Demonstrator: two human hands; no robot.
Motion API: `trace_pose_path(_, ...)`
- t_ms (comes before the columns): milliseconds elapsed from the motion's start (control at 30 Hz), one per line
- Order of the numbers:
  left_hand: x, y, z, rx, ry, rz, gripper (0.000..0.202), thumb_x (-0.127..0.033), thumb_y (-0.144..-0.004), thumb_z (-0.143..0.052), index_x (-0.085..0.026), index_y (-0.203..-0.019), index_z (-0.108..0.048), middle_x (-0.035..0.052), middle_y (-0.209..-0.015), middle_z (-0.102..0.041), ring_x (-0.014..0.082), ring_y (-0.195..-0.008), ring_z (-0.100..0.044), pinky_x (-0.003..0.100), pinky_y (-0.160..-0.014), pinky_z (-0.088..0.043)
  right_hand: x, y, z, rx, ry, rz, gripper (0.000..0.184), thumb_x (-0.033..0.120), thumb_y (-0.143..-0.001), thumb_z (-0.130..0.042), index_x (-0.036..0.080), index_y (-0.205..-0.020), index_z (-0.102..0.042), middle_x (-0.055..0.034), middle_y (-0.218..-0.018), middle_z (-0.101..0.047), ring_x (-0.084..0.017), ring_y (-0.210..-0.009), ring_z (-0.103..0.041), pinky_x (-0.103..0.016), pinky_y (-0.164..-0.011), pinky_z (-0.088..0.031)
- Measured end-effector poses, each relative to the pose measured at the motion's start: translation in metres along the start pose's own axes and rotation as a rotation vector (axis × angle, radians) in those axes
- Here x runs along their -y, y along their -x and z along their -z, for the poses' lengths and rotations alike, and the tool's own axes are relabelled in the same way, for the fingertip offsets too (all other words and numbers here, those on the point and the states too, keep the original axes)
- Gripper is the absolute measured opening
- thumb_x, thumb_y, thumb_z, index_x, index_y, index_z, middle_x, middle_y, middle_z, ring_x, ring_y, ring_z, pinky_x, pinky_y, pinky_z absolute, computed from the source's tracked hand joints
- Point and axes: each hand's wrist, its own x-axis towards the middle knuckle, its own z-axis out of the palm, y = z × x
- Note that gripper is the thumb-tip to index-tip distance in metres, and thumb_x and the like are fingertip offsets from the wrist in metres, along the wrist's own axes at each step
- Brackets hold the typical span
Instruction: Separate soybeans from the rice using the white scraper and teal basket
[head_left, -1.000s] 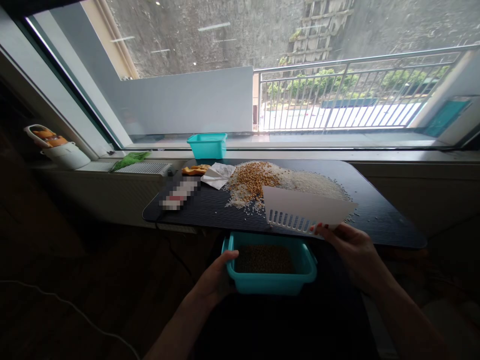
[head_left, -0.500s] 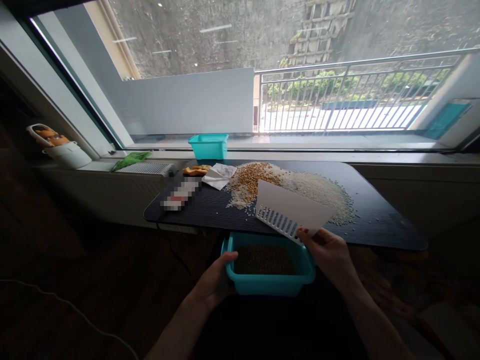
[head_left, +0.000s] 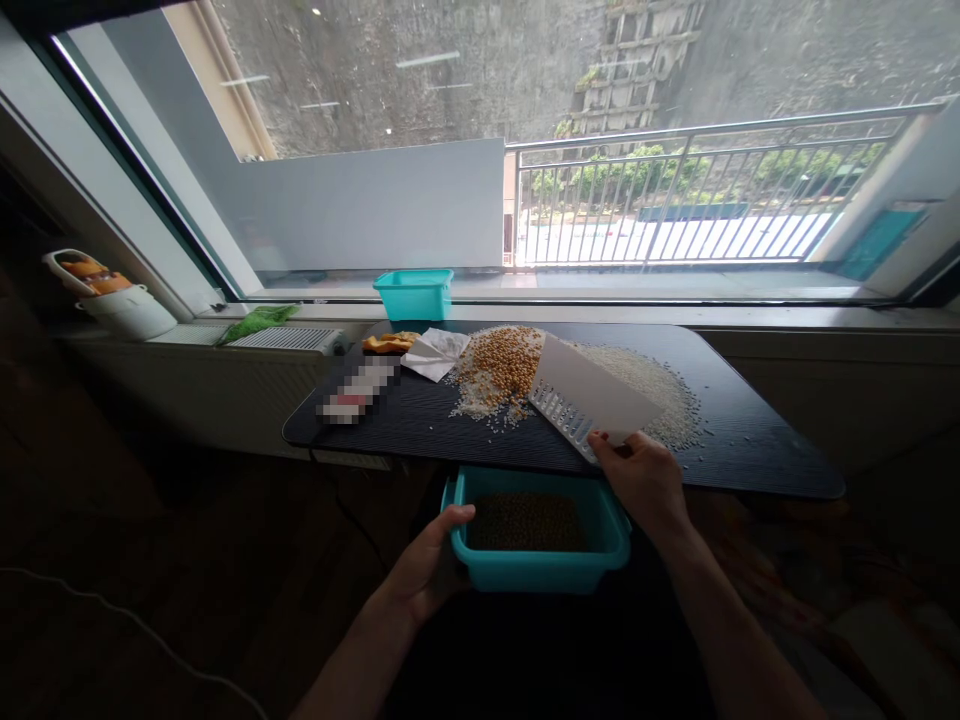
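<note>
My left hand [head_left: 433,548] grips the left end of a turquoise plastic basin [head_left: 536,572], thumb over the rim. Inside the basin lies a layer of small brownish grains [head_left: 529,520]. Pinched in my right hand [head_left: 641,482] is a white sheet [head_left: 596,390] with a row of slots along its lower left edge; it tilts over the near part of the table, in front of the grain piles. Yellow corn kernels [head_left: 502,362] are heaped to the left of the sheet, mixed with white grains. A pile of white rice-like grains [head_left: 652,375] spreads behind and to the right of it.
A second turquoise basin [head_left: 415,297] stands at the back of the dark table [head_left: 757,440], by the window. A crumpled white tissue [head_left: 433,355], an orange-yellow item [head_left: 390,343] and a blurred-out item [head_left: 361,390] lie at left. A green cloth [head_left: 260,321] rests on the radiator [head_left: 289,338].
My right hand has moved the slotted sheet slightly up and away from the basin, toward the piles. My left hand and the basin have stayed about where they were.
</note>
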Motion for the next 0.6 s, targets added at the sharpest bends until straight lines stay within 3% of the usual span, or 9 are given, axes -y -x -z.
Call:
trace_pose_path(367,0.001,0.000,0.000,0.010,0.013,0.014,0.046,-0.035,-0.073,-0.060,-0.013,-0.113,-0.050,0.0083,-0.089,-0.066,0.0226,-0.084,-0.063,0.032,-0.070,-0.050,-0.028,-0.025,0.027,-0.085,0.269,-0.128,0.037,0.047,-0.075,-0.046,0.017,-0.066,-0.066,-0.0135,-0.068,-0.067,-0.026,-0.065,-0.060,-0.032,-0.056,-0.036)
trace_pose_path(600,0.001,-0.002,-0.002,0.004,0.018,0.016,0.047,-0.034,-0.073,-0.060,-0.013,-0.114,-0.049,0.0080,-0.093,-0.066,0.0222,-0.085,-0.062,0.031,-0.070,-0.050,-0.025,-0.029,0.014,-0.041,0.132,-0.100,0.038,0.050,-0.072,-0.048,0.017,-0.068,-0.067,-0.0100,-0.066,-0.068,-0.024,-0.067,-0.061,-0.030,-0.058,-0.038)
